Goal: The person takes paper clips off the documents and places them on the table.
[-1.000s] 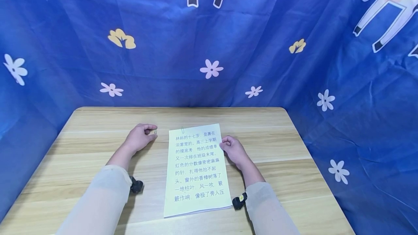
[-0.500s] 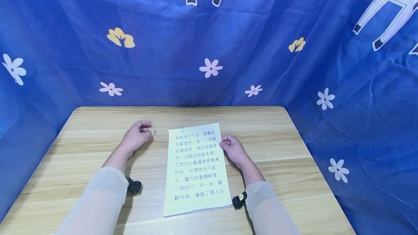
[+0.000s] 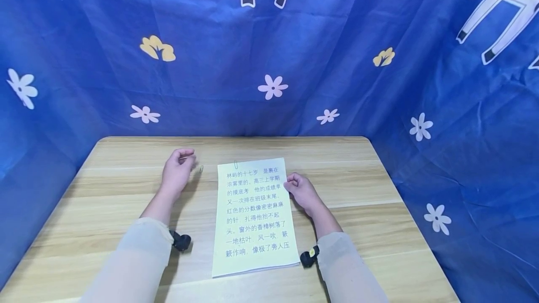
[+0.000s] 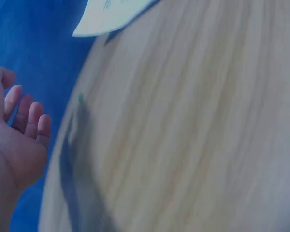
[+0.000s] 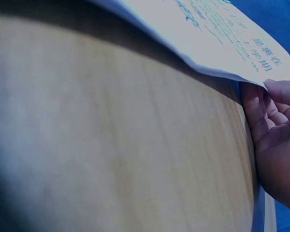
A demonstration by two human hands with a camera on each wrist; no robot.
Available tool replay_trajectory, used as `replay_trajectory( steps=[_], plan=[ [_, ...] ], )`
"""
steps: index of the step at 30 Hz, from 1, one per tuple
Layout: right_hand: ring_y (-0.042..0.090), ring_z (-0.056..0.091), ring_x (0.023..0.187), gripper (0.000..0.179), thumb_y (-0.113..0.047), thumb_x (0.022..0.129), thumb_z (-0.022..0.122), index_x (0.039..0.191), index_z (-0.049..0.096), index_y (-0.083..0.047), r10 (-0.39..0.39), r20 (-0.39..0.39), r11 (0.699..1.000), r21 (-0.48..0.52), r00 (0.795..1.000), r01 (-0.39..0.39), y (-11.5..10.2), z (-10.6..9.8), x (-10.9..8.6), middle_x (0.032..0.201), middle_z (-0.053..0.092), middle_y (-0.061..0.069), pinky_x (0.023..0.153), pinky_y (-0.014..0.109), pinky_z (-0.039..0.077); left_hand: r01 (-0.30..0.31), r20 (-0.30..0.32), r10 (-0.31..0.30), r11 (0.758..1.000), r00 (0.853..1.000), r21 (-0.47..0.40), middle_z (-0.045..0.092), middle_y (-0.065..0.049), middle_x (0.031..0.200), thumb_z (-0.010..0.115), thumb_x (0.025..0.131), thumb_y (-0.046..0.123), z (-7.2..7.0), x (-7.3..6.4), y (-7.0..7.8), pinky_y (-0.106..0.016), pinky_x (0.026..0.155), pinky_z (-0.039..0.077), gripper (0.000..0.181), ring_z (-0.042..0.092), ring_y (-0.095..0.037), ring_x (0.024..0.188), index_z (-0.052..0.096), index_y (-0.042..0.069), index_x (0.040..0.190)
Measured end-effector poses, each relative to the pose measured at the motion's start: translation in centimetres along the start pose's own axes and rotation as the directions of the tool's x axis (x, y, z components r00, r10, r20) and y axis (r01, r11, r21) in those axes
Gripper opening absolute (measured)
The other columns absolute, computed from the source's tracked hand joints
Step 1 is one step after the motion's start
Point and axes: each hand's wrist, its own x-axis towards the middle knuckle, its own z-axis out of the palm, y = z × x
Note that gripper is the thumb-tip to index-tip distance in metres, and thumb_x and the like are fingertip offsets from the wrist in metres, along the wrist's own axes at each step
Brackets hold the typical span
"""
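Observation:
A stack of pale yellow-green paper sheets [image 3: 257, 219] printed with large Chinese characters lies on the table. At its top edge sits a paper clip [image 3: 236, 165]. My right hand [image 3: 302, 193] pinches the right edge of the stack, thumb on top and fingers beneath, as the right wrist view shows. A second, green paper clip [image 3: 201, 169] lies on the wood left of the stack. My left hand [image 3: 178, 172] is raised just left of that clip, apart from it, its fingers loosely bent. Nothing shows in its grasp in the left wrist view.
The wood-grain table [image 3: 126, 176] has rounded far corners. Behind it and at both sides hangs a blue cloth [image 3: 210, 60] with flowers and animal legs printed on it. A small black device [image 3: 181, 241] is worn on each wrist.
My left hand has drawn back from around the loose paper clip, then moved farther up the table and lifted. The clip stays on the wood. My right hand keeps its pinch on the sheets.

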Motion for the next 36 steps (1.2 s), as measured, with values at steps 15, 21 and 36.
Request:
replay_trajectory(
  steps=[15,21,36],
  plan=[
    [0.012,0.065,0.084,0.011,-0.006,0.105,0.065,0.114,0.067,0.001,-0.009,0.005,1.0,0.019,1.0,0.009,0.1,-0.1,-0.1,0.089,0.07,-0.002,0.082,0.024,0.055,-0.205,0.175,0.182,0.97,0.968,0.128,0.063,-0.018,0.151,0.068,0.106,0.023,5.0,-0.4,0.4,-0.055,0.124,0.047,0.048,0.059,-0.04,0.14,0.057,0.004,0.149],
    [0.012,0.065,0.084,0.012,-0.007,0.106,0.064,0.114,0.067,0.002,-0.016,0.007,1.0,0.017,1.0,0.016,0.1,-0.1,0.0,0.088,0.07,-0.003,0.081,0.024,0.055,-0.234,0.213,0.19,0.951,0.958,0.201,0.064,-0.016,0.153,0.072,0.104,0.026,6.1,-0.4,0.5,-0.057,0.125,0.044,0.05,0.058,-0.04,0.144,0.058,0.009,0.15],
    [0.012,0.064,0.083,0.011,-0.007,0.106,0.064,0.113,0.066,0.002,-0.017,0.019,1.0,0.02,1.0,0.017,0.0,-0.2,0.0,0.088,0.07,-0.003,0.079,0.024,0.055,-0.27,0.238,0.221,0.942,0.946,0.197,0.074,-0.013,0.14,0.076,0.101,0.022,7.4,0.0,0.2,-0.057,0.131,0.037,0.046,0.057,-0.037,0.147,0.064,0.013,0.145]
  ],
)
